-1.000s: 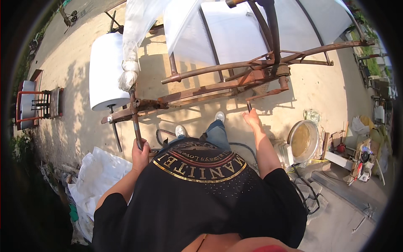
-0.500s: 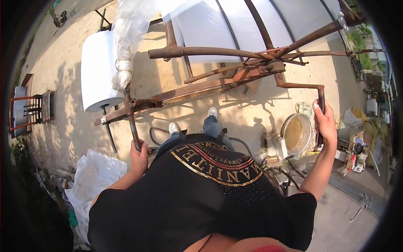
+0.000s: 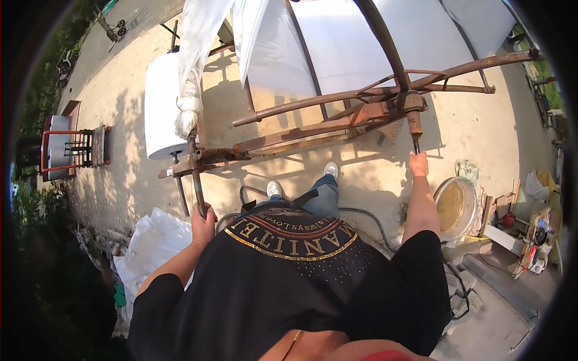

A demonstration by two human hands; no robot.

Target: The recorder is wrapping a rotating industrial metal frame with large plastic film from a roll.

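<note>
My left hand (image 3: pixel 203 224) is closed round the lower end of a rusty metal bar (image 3: pixel 197 185). Bunched clear plastic film (image 3: pixel 189 109) is gathered at the upper end of that bar. On the right, my right arm reaches forward and my right hand (image 3: pixel 419 164) is closed on a crank handle (image 3: pixel 416 144), just below the rusty hub (image 3: pixel 412 102) of a large metal reel frame (image 3: pixel 325 99). Pale translucent film (image 3: pixel 355 45) is stretched over the reel's arms. A thick white roll of film (image 3: pixel 161 111) hangs on a rod left of the bar.
A round tub (image 3: pixel 456 209) with brownish contents stands right of my feet, near clutter and tools (image 3: pixel 536 240). A black hose (image 3: pixel 376 221) curves over the ground. White sheeting (image 3: pixel 153 240) lies at left. A red-framed cart (image 3: pixel 60 147) stands farther left.
My right hand has swung the crank handle from out on the right inward, to just under the hub. The reel's arms have turned. My left hand still grips the bar.
</note>
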